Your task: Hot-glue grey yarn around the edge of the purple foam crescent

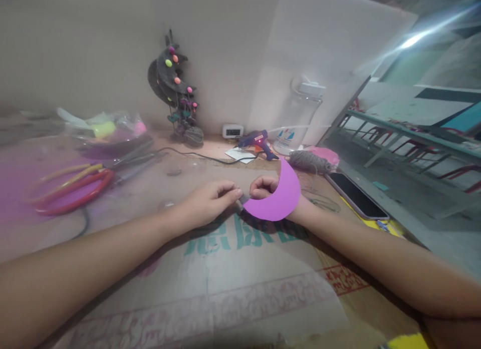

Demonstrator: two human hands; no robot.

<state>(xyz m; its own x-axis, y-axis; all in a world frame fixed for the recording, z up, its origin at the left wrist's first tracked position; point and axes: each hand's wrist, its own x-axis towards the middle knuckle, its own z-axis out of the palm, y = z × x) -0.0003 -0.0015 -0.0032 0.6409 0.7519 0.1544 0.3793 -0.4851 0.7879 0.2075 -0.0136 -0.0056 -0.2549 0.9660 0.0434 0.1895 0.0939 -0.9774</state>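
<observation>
My right hand (264, 187) is closed around a purple crescent-shaped piece of foam sheet (280, 199), held just above the tabletop. My left hand (210, 201) pinches a small grey bit (243, 198) at the crescent's left tip, thumb and fingers pressed together. Both hands meet near the middle of the cardboard-covered table (233, 274). What the grey bit is cannot be made out.
A blue glue gun (259, 142) with a red light lies behind the hands. A grey yarn ball (310, 161) and a phone (356, 195) sit to the right. Red and yellow scissors (75, 186) and a plastic bag (107, 131) are on the left. A dark crescent decoration (173, 88) leans on the wall.
</observation>
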